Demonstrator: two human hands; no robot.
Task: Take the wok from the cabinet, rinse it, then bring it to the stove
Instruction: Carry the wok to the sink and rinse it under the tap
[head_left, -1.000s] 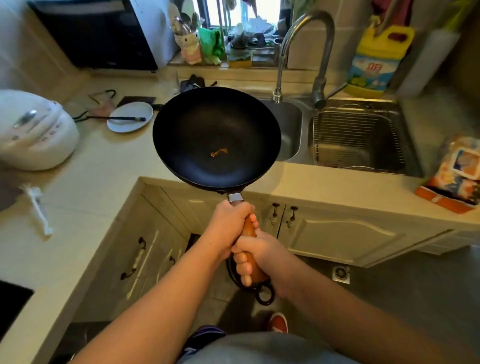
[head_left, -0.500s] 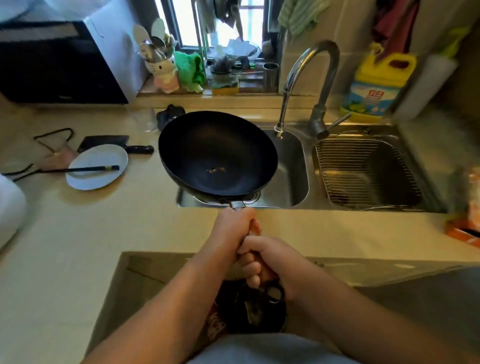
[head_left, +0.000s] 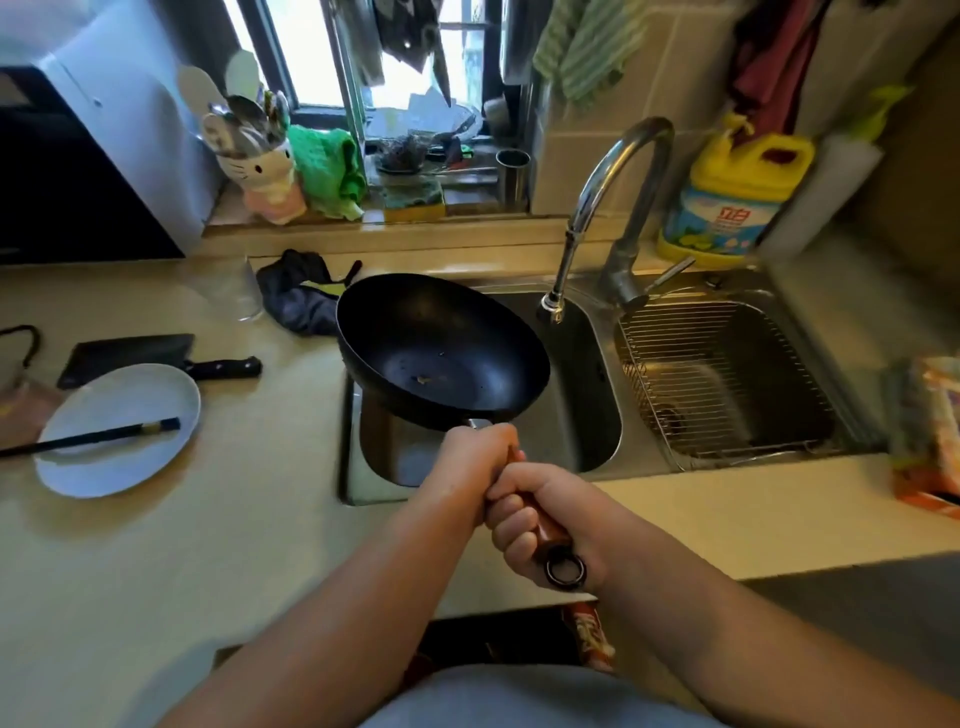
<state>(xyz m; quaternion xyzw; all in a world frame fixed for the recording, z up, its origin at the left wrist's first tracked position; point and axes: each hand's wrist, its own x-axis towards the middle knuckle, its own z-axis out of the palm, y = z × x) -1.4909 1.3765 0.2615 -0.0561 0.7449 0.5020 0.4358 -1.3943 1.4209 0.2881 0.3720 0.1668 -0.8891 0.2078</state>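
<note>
A black wok (head_left: 441, 348) with a brown wooden handle hangs over the left basin of the steel sink (head_left: 587, 415), tilted a little toward me. A small scrap of food lies in its bottom. My left hand (head_left: 475, 457) grips the handle close to the bowl. My right hand (head_left: 545, 519) grips the handle's end, beside the black hanging ring. The curved tap (head_left: 597, 208) ends just right of the wok's rim, and no water runs from it.
A white plate (head_left: 119, 431) with chopsticks and a cleaver (head_left: 156, 356) lie on the counter at left. A dark cloth (head_left: 301, 301) lies behind the wok. The right basin holds a wire rack (head_left: 727, 379). A yellow detergent jug (head_left: 727, 202) stands behind it.
Both hands have carried the wok forward from in front of the cabinet doors to above the left basin. My view has moved in closer over the counter.
</note>
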